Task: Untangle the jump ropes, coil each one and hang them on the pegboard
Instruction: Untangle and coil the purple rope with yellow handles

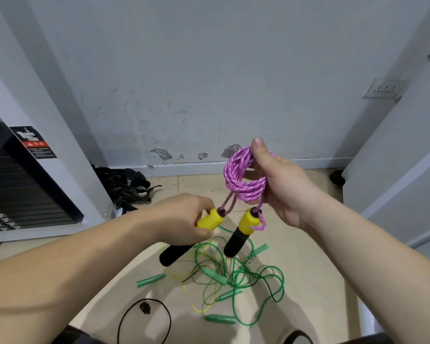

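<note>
Right hand point(281, 184) gripped a coil of pink rope point(243, 181), held up in front of a scuffed grey wall point(209, 70), thumb pointing up over the top of the loops and fingers curled through their middle. Left hand point(184, 219), lower and to the left, closed around one handle point(210, 219) at its yellow cap, with the black foam grip jutting out below the palm toward the floor point(308, 244). Two strands of pink rope ran from that cap up into the coil.

A second handle point(236, 240), also yellow-capped and black-gripped, hung free from the coil just beside the first and apart from it, its grip pointing down. A short loop of pink rope curled out beside its cap.

On the tiled floor directly beneath the hands lay a tangle of green ropes point(258, 271), their pale green handles point(150, 280) scattered among the loops. A thin yellow rope point(191, 302) threaded through the same knot. Nearer the person, a black cord point(168, 316) lay in a loose loop.

Against the skirting at left sat a heap of black straps point(127, 184), next to a weight stack point(18, 189) bearing a warning label point(34, 142). A socket point(382, 89) was set in the wall at upper right, and paint had chipped away low on the wall behind the coil.
</note>
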A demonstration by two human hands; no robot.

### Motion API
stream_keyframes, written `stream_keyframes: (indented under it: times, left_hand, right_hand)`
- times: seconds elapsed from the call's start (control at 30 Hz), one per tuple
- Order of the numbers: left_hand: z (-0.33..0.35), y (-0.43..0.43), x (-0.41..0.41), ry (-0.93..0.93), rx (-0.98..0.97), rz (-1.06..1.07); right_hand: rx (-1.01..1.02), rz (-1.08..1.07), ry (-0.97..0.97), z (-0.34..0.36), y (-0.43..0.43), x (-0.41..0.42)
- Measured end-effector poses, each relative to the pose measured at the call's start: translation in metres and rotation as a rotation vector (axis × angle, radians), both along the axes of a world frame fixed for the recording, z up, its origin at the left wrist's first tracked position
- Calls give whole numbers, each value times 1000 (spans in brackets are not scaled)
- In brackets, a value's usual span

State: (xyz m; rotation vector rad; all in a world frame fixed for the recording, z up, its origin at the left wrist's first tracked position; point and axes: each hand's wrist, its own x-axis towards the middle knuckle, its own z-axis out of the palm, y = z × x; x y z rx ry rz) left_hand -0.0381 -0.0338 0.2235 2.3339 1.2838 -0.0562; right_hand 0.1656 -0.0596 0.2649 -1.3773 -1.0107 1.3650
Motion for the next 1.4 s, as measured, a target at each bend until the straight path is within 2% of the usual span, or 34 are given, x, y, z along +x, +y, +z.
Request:
stream_keyframes:
  times: [0.07, 0.17, 0.3, 0.47, 0.6, 0.67, 0.73, 0.8, 0.87, 1.0, 1.17, 1.27, 1.4]
  left_hand:
    - [-2, 4, -5, 16, -22, 97]
    - [0, 6, -6, -100, -90, 274]
    - [-5, -1, -1, -400, -263, 365]
    - [12, -10, 23, -815, -441, 317]
    - [25, -13, 33, -1121, -736, 482]
    - [25, -10, 33, -1199, -878, 534]
    - [22, -9, 31, -1174, -949, 494]
    - [21, -10, 30, -1098, -921, 371]
    - [22, -12, 30, -1045, -858, 296]
    - [25, -9, 26, -976, -706, 278]
    - [25, -10, 18, -770, -531, 185]
    - [25, -8, 15, -804, -603, 253]
    - [25, -4, 13, -908, -658, 327]
  right_hand:
    - [6, 30, -47, 4, -4, 5]
    - [7, 79, -130, -1, -11, 3]
    - [56, 100, -176, -2, -8, -7]
    - [90, 167, -183, -3, -12, -11]
    - [104, 144, -111, 4, -13, -9]
    - [96, 148, -102, 8, -14, -6]
    - [86, 182, -126, 8, -15, -6]
    - [81, 235, -160, 6, -17, -8]
    - [80, 258, -196, 6, -18, -10]
    - [61, 271, -260, 6, -14, -7]
    - [-16, 367, -419, 4, -13, 4]
    - [-27, 399, -521, 4, -14, 8]
    - [-17, 419, -520, 2, -15, 6]
